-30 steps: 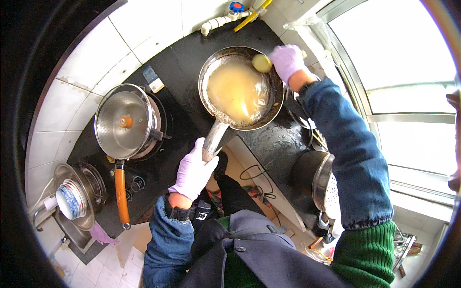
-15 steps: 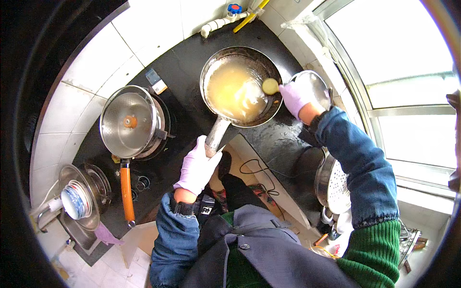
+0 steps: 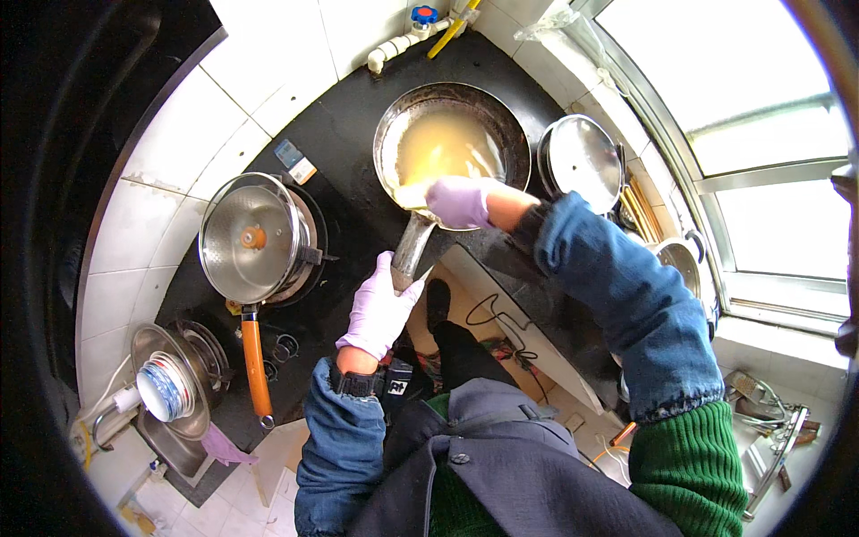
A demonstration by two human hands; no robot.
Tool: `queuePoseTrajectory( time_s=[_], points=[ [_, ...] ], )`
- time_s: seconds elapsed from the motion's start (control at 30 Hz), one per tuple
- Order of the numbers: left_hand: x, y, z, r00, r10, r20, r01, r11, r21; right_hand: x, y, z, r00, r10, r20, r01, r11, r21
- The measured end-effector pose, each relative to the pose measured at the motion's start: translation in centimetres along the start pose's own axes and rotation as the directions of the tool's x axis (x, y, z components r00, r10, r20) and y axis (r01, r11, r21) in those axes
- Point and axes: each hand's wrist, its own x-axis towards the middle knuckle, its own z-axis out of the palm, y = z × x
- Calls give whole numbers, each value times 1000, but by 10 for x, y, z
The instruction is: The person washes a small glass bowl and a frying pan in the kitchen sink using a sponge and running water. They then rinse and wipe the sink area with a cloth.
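At far left, a metal basin (image 3: 208,403) by the sink holds a stack of white-and-blue bowls (image 3: 164,391), tilted on its side, and a purple cloth (image 3: 224,446) hangs just below it. Next comes a glass-lidded saucepan (image 3: 240,268) with an orange knob, its long orange handle (image 3: 255,362) pointing toward the person. A small blue-and-white box (image 3: 295,161) lies just beyond it on the black tabletop (image 3: 349,125).

The left hand (image 3: 378,311), in a pale purple glove, has its fingers wrapped around the metal pan handle (image 3: 412,249). That handle leads up to a wide, dark-rimmed frying pan (image 3: 512,148) in the middle of the tabletop, with cloudy yellowish liquid (image 3: 447,143) inside. The right hand (image 3: 460,202), gloved alike, reaches over the pan's near edge, its fingers closed on a pale yellowish piece (image 3: 412,194), too blurred to name, near where the handle joins.

Right of the pan is a shiny round lid (image 3: 583,161), then wooden chopsticks (image 3: 640,204) near the window (image 3: 769,134).
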Motion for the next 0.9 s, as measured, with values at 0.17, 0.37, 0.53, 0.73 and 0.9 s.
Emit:
queuePoseTrajectory(
  time_s=[0.17,0.37,0.53,0.73,0.9],
  points=[
    [2,-2,2,1000,6,1,-6,998,66,51,97,0,962,229,-151,-19,604,796],
    [0,-4,3,1000,-10,11,10,1000,15,-36,114,49,778,552,-302,302,93,949],
    [0,-4,0,999,40,-10,-40,999,1,-78,48,66,314,931,187,-428,-37,903],
    [-1,-2,-1,999,35,-4,-34,999,28,-74,-24,35,548,835,48,-681,412,606],
    [1,-3,-1,1000,20,7,-20,1000,-1,-85,-13,20,479,865,148,-834,397,383]
  ],
)
